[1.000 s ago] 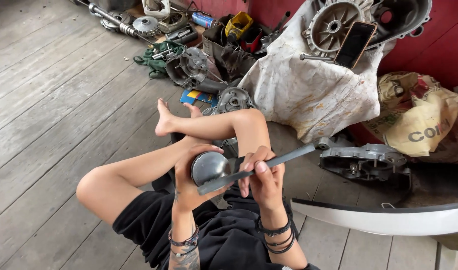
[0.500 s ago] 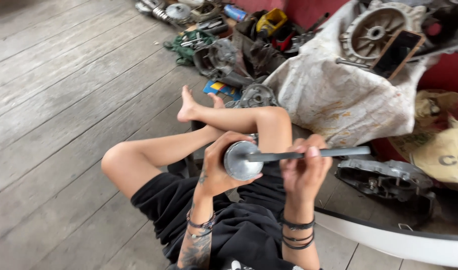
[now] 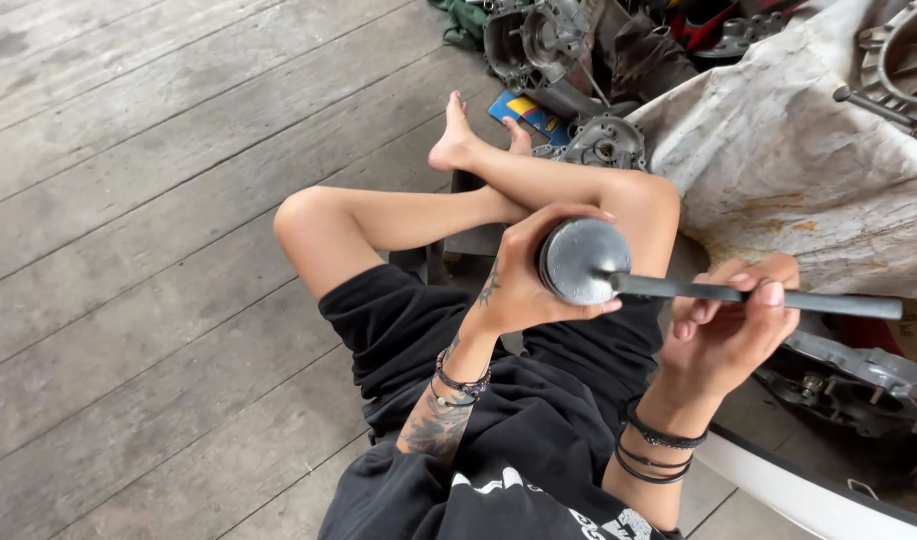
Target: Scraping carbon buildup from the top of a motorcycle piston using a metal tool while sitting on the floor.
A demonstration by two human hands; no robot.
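Note:
My left hand grips a round grey metal piston, its flat crown facing me. My right hand holds a long flat grey metal tool, like a file or scraper. The tool's tip rests on the right edge of the piston crown. Both hands hover over my lap and crossed bare legs, above the wooden floor. Dark bracelets circle both wrists.
I sit cross-legged on grey wooden floorboards. A stained white cloth covers a bulky object at upper right. Metal engine casings lie at the top. Another casing and a white curved panel sit at right.
The view has moved closer and lower, so hands and piston look larger. The tool stays against the piston crown, its handle now pointing level to the right instead of slanting upward.

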